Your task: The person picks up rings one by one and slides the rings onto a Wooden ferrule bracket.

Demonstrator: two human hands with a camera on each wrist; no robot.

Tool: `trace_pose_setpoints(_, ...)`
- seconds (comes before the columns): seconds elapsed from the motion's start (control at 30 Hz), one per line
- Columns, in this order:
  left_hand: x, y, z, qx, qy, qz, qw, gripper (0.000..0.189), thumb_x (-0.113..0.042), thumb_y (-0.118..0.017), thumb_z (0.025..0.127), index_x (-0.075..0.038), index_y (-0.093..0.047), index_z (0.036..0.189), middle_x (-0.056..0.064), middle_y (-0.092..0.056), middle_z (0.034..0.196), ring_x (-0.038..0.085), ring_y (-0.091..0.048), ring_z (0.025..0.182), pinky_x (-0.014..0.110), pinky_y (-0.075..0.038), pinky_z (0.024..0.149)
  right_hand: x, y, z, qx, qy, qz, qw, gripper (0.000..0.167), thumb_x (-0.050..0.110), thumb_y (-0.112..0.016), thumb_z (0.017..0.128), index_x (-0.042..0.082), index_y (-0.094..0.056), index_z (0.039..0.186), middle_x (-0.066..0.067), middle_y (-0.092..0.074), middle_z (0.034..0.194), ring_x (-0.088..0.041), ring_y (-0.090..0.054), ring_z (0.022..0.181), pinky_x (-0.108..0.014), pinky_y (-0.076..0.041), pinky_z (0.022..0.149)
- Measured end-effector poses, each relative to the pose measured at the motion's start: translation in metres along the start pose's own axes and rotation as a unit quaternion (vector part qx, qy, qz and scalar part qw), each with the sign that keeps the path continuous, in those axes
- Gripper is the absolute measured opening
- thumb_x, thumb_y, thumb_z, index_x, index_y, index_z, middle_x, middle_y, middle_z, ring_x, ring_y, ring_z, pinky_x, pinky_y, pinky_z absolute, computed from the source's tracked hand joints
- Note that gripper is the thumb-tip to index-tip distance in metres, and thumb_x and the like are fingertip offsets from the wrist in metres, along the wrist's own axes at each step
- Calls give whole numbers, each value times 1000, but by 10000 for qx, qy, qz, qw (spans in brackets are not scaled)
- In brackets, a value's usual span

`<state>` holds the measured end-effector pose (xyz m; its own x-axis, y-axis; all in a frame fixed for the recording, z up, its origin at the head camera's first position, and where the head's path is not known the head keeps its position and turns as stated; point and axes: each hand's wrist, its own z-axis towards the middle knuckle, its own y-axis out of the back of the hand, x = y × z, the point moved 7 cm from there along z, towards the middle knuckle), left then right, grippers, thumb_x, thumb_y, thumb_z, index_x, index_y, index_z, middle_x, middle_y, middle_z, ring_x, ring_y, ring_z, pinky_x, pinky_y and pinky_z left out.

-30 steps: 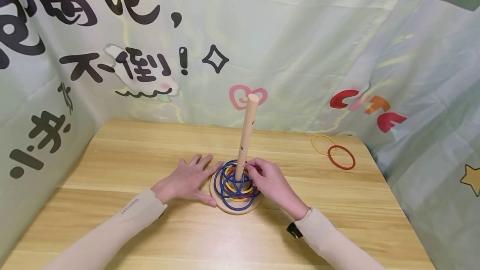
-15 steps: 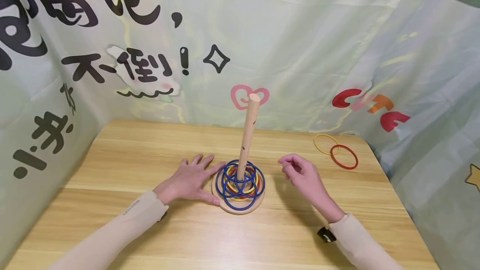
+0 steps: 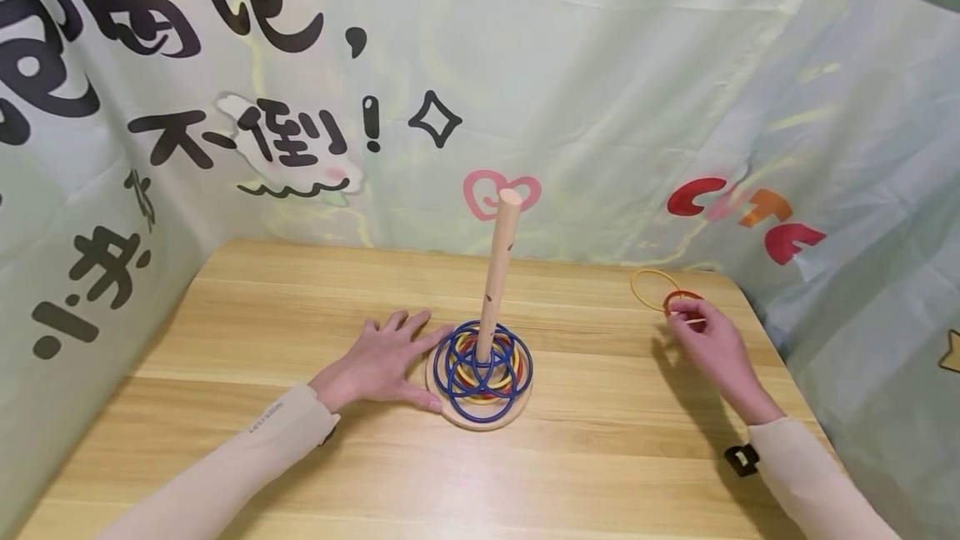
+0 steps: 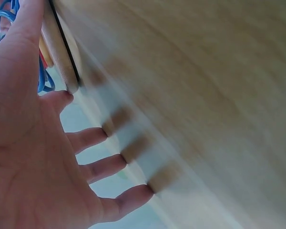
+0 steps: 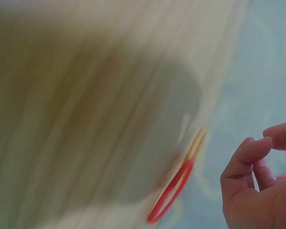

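Observation:
A wooden peg [image 3: 498,273] stands upright on a round wooden base [image 3: 519,411]. Several blue rings [image 3: 480,419] lie overlapped around its foot, over yellow and red ones. My left hand [image 3: 382,361] rests on the table with fingers spread, its thumb and forefinger at the base's left edge. Over at the back right, my right hand [image 3: 716,348] hovers above a red ring [image 5: 187,167], fingers loosely bent and holding nothing. That ring is partly hidden by the hand in the head view and overlaps a yellow ring [image 3: 634,290].
The wood-grain table [image 3: 600,473] is bordered at the back and sides by a pale printed curtain [image 3: 585,107]. The peg rises between the two hands, nearer the left one.
My right hand has left the rings at the peg's foot and moved right to above the loose red ring. The left hand stays by the base.

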<state>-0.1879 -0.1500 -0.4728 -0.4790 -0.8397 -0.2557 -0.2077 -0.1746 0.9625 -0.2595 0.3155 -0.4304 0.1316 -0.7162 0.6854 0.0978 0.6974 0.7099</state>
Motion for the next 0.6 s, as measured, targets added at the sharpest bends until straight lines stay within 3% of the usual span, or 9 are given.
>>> trace_pose_setpoints(0.13,1,0,0,-2,19,45,10000,121,-90,-72,78,-27,-33,174,26,-29,174,62,-31,151,85,-32,105,-27,16,9,25,-255,-307,9992,42,24,-67,109,-9,-64,135,-27,-67,121,-7,-60,92,-16,-46,69)
trace_pose_setpoints(0.33,-1,2,1,10,36,29,10000,122,-89,-73,78,-26,-33,174,26,-29,174,62,-32,151,87,-31,105,-50,25,15,222,-254,-557,9979,45,20,-69,108,-16,-62,134,-34,-63,123,-10,-61,85,-19,-50,65)
trace_pose_setpoints(0.5,0,1,-1,-4,49,21,10000,122,-89,-74,78,-26,-33,174,26,-29,174,62,-32,151,86,-31,105,-59,20,17,706,-202,-790,9942,40,17,-74,106,-16,-65,125,-29,-69,111,-22,-61,85,-24,-50,64)
trace_pose_setpoints(0.6,0,1,-1,-33,28,37,10000,121,-89,-73,78,-27,-34,174,26,-30,174,61,-33,150,85,-32,105,-61,19,18,781,-138,-952,9923,35,13,-76,103,-16,-67,119,-23,-70,101,-26,-59,84,-27,-48,64)
